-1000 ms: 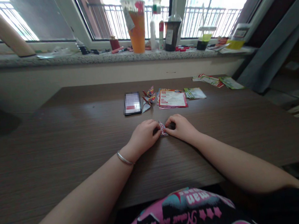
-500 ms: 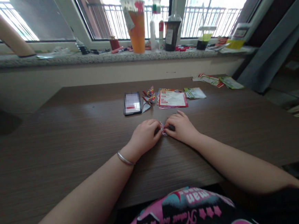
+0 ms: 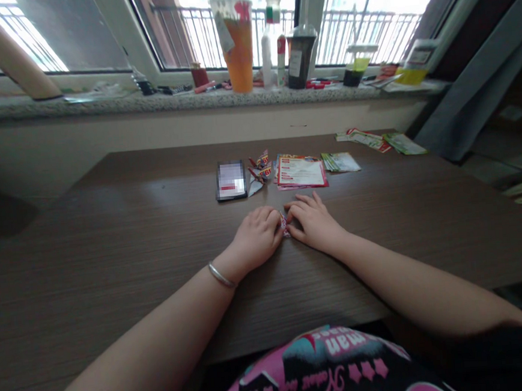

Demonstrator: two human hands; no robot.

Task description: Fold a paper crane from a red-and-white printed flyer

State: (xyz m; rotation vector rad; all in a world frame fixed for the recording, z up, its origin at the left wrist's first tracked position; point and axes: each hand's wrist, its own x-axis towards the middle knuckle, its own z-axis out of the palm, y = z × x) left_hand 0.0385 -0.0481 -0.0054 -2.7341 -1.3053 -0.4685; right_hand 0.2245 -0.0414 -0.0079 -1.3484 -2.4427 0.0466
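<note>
A small folded piece of printed paper [image 3: 284, 224], reddish-purple and white, lies on the table between my hands. My left hand [image 3: 259, 232], with a silver bangle at its wrist, is closed on the paper's left side. On the opposite edge, the thumb and index finger of my right hand [image 3: 312, 221] pinch it, while the other fingers stretch forward. Beyond my hands are folded paper pieces [image 3: 260, 170] with yellow, red and dark print. To their right sits a stack of printed paper cards [image 3: 302, 172] with red borders.
A phone [image 3: 231, 180] with a blurred screen lies left of the folded pieces. Green-and-white packets [image 3: 340, 162] and more printed slips [image 3: 367, 140] are at the right back. Along the windowsill [image 3: 181, 102] stand an orange drink cup [image 3: 238, 52], a dark drink cup [image 3: 301, 60] and bottles.
My right fingers have spread and stretched slightly forward, with the thumb and index finger still at the paper. My left hand has shifted a little over the paper's left side.
</note>
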